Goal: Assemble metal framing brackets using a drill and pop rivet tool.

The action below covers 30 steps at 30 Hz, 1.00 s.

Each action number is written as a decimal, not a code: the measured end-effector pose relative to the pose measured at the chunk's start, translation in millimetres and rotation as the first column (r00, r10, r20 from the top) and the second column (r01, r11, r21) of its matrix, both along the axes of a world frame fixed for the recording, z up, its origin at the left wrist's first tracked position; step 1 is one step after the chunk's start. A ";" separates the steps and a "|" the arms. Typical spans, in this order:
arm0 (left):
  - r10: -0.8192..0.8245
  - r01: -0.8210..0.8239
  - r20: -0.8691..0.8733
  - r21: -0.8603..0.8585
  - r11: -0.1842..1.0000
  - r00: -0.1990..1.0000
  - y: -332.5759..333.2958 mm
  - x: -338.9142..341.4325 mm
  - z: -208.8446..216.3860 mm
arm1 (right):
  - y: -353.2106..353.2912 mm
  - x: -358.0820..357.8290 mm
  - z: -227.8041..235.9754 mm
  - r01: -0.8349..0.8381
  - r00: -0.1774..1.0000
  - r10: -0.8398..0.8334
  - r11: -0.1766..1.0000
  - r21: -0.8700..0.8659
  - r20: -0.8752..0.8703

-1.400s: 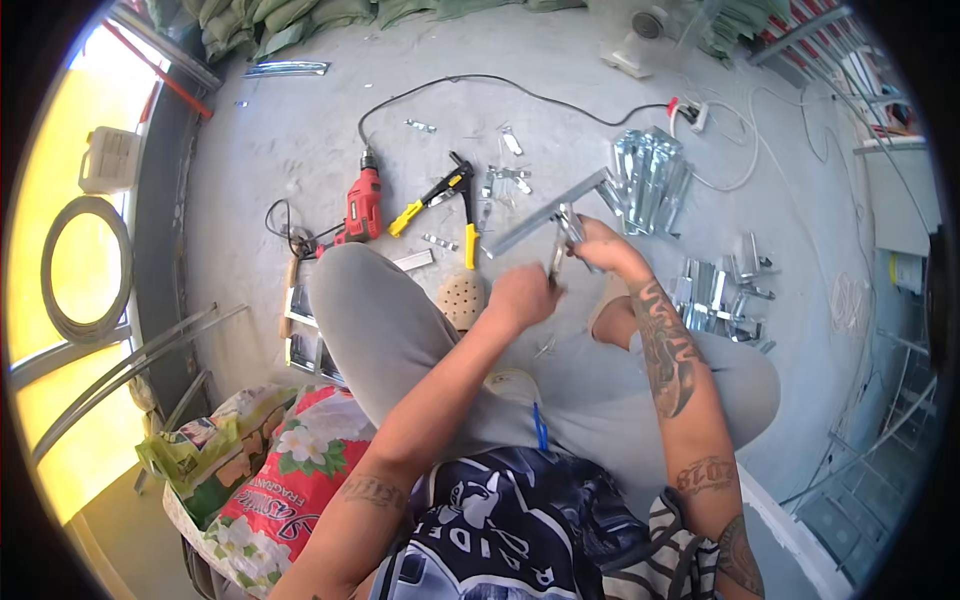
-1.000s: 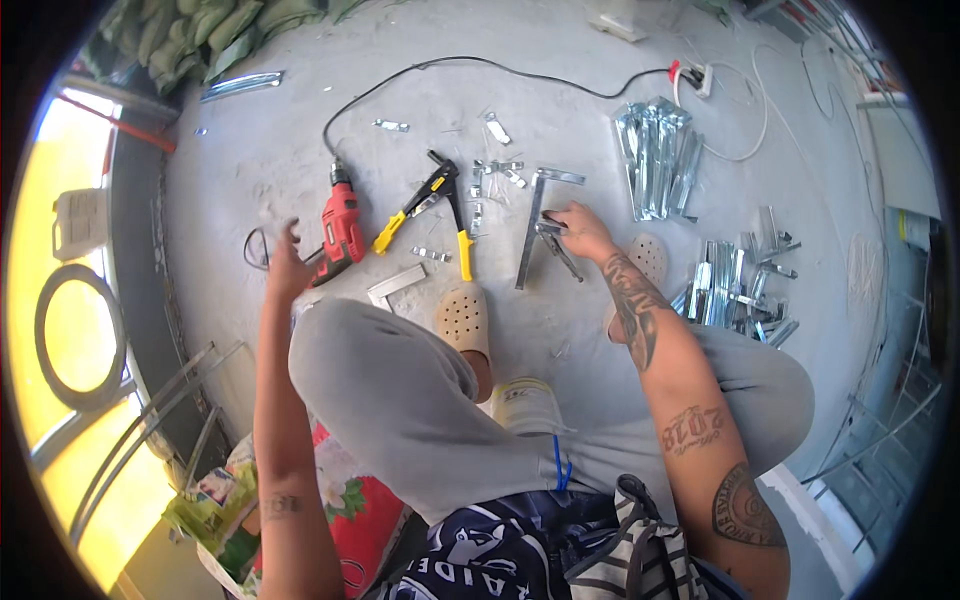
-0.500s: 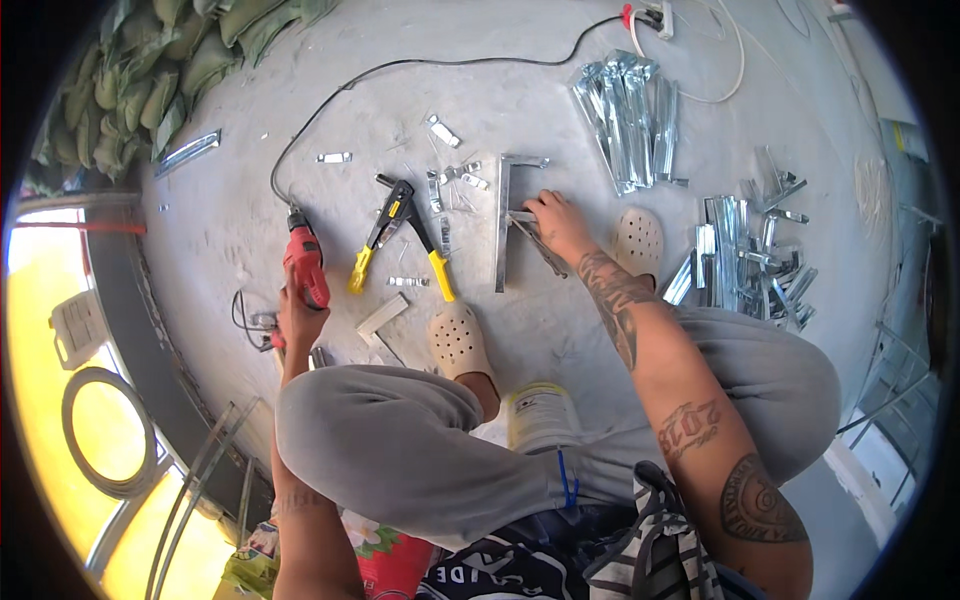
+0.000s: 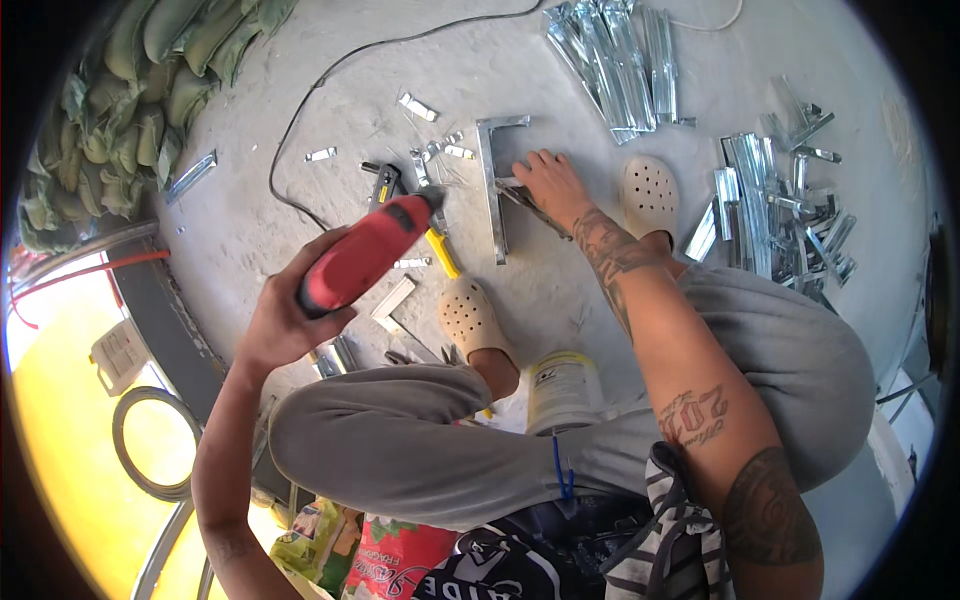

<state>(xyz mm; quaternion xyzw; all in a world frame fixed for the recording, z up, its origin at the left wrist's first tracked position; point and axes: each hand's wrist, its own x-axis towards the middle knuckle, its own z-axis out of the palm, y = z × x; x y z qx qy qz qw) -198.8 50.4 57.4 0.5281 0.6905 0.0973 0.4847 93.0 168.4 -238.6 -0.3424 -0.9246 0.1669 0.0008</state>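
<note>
A red power drill (image 4: pixel 362 258) is gripped in my left hand (image 4: pixel 285 315), raised above the floor with its dark chuck aimed up and right. Under it, a hand riveter (image 4: pixel 384 184) with yellow handles lies partly hidden. My right hand (image 4: pixel 556 186) is closed over a grey metal tool that looks like locking pliers (image 4: pixel 540 214). The pliers' jaw end meets the upright strip of an angled galvanized metal frame (image 4: pixel 492 190), which lies on the floor. My fingers hide part of that contact.
Long metal strips (image 4: pixel 605 65) lie far ahead, with a heap of cut pieces (image 4: pixel 750 200) at right. Small brackets (image 4: pixel 418 107) and a metal square (image 4: pixel 392 303) are nearby. A black cord (image 4: pixel 330 80) crosses the floor. A bucket (image 4: pixel 563 390) stands between my legs; green sacks (image 4: pixel 130 120) pile at left.
My left hand has lifted the drill and swung it rightward over the riveter, toward the frame. My right hand still holds the pliers at the frame. The whole view has shifted slightly.
</note>
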 end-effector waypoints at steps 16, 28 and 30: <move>-0.072 0.072 -0.040 -0.006 0.997 0.997 30.5 50.5 -34.0 | 4.0 2.9 5.7 0.058 0.998 -0.058 0.997 -0.043 -0.009; -0.101 0.098 -0.061 -0.048 0.994 0.993 34.7 55.7 -30.5 | 4.4 2.8 5.7 0.060 0.998 -0.061 0.997 -0.047 -0.025; -0.090 0.087 -0.069 -0.042 0.995 0.994 37.4 59.9 -27.8 | 5.6 2.7 4.9 0.064 0.998 -0.065 0.997 -0.037 -0.021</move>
